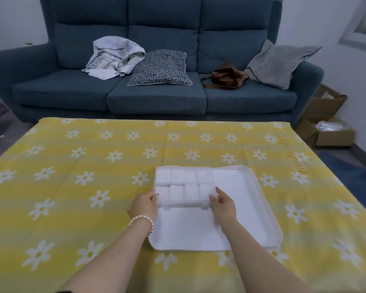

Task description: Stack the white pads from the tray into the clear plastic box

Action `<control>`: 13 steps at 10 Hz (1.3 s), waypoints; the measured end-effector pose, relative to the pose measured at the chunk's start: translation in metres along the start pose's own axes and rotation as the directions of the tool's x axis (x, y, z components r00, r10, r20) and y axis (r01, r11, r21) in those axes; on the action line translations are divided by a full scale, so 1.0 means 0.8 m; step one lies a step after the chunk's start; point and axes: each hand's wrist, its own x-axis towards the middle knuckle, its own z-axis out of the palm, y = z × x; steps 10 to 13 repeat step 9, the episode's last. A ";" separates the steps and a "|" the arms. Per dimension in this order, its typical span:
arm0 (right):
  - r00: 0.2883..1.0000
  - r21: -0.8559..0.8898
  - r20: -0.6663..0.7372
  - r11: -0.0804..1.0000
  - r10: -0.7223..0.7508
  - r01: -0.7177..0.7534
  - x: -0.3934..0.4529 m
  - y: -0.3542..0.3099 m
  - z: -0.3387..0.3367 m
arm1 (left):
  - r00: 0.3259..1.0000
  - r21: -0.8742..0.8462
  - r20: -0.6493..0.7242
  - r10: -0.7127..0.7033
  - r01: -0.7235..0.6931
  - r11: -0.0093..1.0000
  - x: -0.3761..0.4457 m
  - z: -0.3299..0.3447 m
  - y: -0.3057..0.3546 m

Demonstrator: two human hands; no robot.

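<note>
A left hand (145, 203) and right hand (223, 203) gripped the ends of a clear box (184, 188), apparently filled with white pads (176, 192), over a white tray (241, 208).

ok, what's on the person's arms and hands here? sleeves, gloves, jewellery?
Both forearms are bare up to the bottom edge of the picture, with no gloves. The left hand has a bracelet of white pearl-like beads around its wrist. The right hand and its wrist carry nothing visible: no watch, no band. No rings can be made out on either hand. A dark edge at the lower left corner may be a sleeve; unclear.
</note>
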 end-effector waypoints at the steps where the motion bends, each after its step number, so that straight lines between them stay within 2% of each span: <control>1: 1.000 -0.205 0.014 0.979 -0.018 0.020 0.000 -0.007 -0.001 | 0.997 0.277 0.050 0.061 -0.073 0.958 0.004 -0.003 0.004; 2: 0.999 -0.406 0.015 0.912 -0.046 0.048 -0.001 -0.010 0.002 | 0.986 0.539 0.076 0.146 -0.164 0.826 0.005 -0.008 0.008; 3: 0.999 -0.529 0.021 0.847 -0.048 0.051 -0.001 -0.013 0.004 | 0.981 0.586 0.119 0.154 -0.194 0.786 0.002 -0.006 0.000; 5: 0.995 -0.697 0.078 0.710 -0.059 0.097 -0.003 -0.021 0.000 | 0.976 0.601 0.204 0.075 -0.186 0.777 -0.003 -0.004 -0.014; 6: 0.988 -0.759 0.138 0.634 -0.069 0.150 -0.006 -0.022 0.001 | 0.966 0.605 0.245 0.079 -0.216 0.766 -0.005 -0.009 -0.020; 7: 0.983 -0.715 0.177 0.679 -0.056 0.168 -0.014 -0.023 -0.010 | 0.952 0.611 0.289 0.102 -0.265 0.746 -0.012 -0.023 -0.022; 8: 0.971 -0.747 0.215 0.623 -0.104 0.232 -0.029 -0.027 -0.026 | 0.930 0.603 0.322 0.179 -0.347 0.719 -0.021 -0.037 -0.024; 9: 0.944 -0.877 0.288 0.353 -0.158 0.327 -0.051 -0.026 -0.040 | 0.901 0.585 0.337 0.273 -0.428 0.689 -0.036 -0.049 -0.018; 13: 0.944 -0.877 0.288 0.353 -0.158 0.327 -0.051 -0.026 -0.040 | 0.901 0.585 0.337 0.273 -0.428 0.689 -0.036 -0.049 -0.018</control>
